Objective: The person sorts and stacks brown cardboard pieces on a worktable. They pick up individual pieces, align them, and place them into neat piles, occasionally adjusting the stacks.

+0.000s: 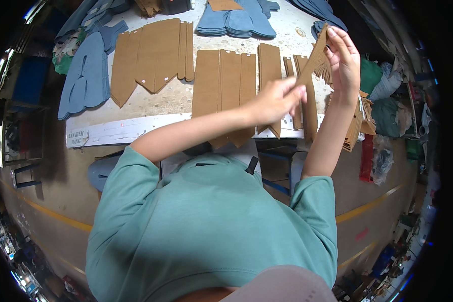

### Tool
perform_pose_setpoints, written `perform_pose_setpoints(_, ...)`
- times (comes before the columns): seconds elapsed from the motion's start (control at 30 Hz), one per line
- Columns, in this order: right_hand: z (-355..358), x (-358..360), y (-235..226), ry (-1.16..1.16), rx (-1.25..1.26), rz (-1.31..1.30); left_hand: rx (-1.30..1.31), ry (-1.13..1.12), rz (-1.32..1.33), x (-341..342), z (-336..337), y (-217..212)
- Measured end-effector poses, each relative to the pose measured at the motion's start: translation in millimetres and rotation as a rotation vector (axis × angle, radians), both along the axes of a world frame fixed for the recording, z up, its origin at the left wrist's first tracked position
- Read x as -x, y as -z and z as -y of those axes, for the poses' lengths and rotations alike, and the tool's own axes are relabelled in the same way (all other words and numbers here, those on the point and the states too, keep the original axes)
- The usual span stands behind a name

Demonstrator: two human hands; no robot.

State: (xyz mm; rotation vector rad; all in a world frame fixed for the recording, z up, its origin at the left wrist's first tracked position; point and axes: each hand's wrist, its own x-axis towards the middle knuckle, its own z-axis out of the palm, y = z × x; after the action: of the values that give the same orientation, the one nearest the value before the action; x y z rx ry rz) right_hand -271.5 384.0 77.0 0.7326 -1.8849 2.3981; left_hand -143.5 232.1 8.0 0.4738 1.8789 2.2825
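Observation:
Raised at the right of the table, my right hand [343, 59] pinches the upper tip of a brown fringed strip [314, 58], which looks like leather or suede. The strip slants down to the left, its cut fringe hanging on the right side. At its lower end is my left hand [274, 103], bent inward and blurred at the fingers, so its grip on the strip is unclear. Beneath and beside the left hand lie stacks of flat brown pieces [206, 75]. A narrow brown piece [311, 110] reaches over the table's front edge below the strip.
More brown panels [156, 53] with small white tags lie at the left of the white table [103, 132]. Blue-grey cut pieces [87, 75] sit at the far left, with another blue stack [236, 22] at the back. Bundled brown pieces [355, 128] and a red crate [366, 158] are at the right.

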Motion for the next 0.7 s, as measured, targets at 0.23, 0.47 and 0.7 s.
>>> perform_pose_setpoints(0.23,-19,43,64,0.069,-0.505,0.203,-0.099,0.288,0.553,-16,-56,34)
perform_pose_setpoints(0.47,-12,49,109,0.106,-0.653,0.245,-0.235,0.262,0.788,-17,-61,41)
perform_pose_setpoints(0.7,-3,33,96,0.227,-0.724,0.148,-0.153,0.497,0.805,-45,-59,34)
